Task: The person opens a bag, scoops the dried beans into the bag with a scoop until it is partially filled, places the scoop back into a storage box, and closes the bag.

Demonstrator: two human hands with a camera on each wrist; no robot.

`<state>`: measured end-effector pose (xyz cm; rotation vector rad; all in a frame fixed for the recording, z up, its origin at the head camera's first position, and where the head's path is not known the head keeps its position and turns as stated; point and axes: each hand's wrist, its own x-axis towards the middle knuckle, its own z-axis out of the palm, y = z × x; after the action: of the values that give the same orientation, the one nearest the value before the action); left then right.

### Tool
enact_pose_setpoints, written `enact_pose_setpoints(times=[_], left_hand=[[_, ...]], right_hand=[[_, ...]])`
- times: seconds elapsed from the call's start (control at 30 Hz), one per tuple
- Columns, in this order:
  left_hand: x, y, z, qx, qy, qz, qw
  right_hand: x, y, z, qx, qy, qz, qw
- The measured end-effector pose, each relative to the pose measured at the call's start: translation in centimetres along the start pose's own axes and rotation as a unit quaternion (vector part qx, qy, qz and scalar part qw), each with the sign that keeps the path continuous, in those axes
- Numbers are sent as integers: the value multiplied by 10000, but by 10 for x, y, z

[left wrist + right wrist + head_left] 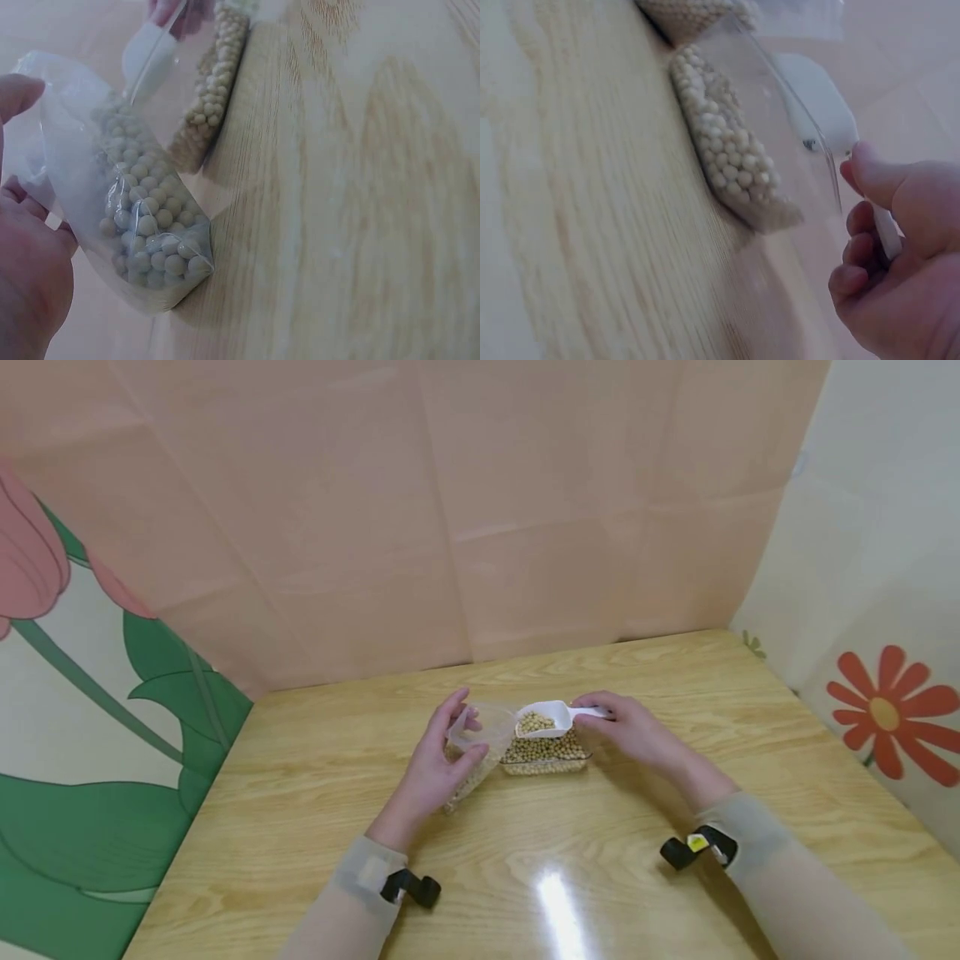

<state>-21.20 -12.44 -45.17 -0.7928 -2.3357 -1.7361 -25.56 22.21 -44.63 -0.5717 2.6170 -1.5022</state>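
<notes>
My left hand [435,760] curves round the mouth of a clear plastic bag [154,210], thumb on the near side and fingers on the far side. Pale round beans fill the bag's lower part, and it leans on the table. In my right hand [633,731] is the handle of a white scoop [558,718], pinched between thumb and fingers. A small heap of beans lies in the scoop, which is held level over a clear rectangular container [739,161] of the same beans. The scoop's front edge points left, right at the bag's mouth.
The wooden table [300,827] runs back to a pink sheet [450,527] hung behind it. A wall with a red flower [885,714] stands at the right, one with painted tulips [30,543] at the left. Black wrist mounts [412,887] sit on both sleeves.
</notes>
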Motion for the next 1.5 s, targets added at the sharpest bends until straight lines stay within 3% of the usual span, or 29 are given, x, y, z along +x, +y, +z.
enact_pose_setpoints(times=[0.2,0.5,0.73,1.1,1.5], left_hand=[[-1,1,-1,-50,3,-38,10000],[-2,2,0,-44,30,-73,10000],[0,1,2,-67,-39,-49,10000],[0,3,3,16,101,-55,9999],[1,4,3,0,128,-9,9999]], right_hand=[[1,4,-9,420,-70,318,9986],[-4,-13,-22,204,32,383,9991],[-8,-39,-29,60,202,185,9996],[-2,-85,-22,-389,136,-156,9990],[10,-100,-13,-1287,130,-673,9893]])
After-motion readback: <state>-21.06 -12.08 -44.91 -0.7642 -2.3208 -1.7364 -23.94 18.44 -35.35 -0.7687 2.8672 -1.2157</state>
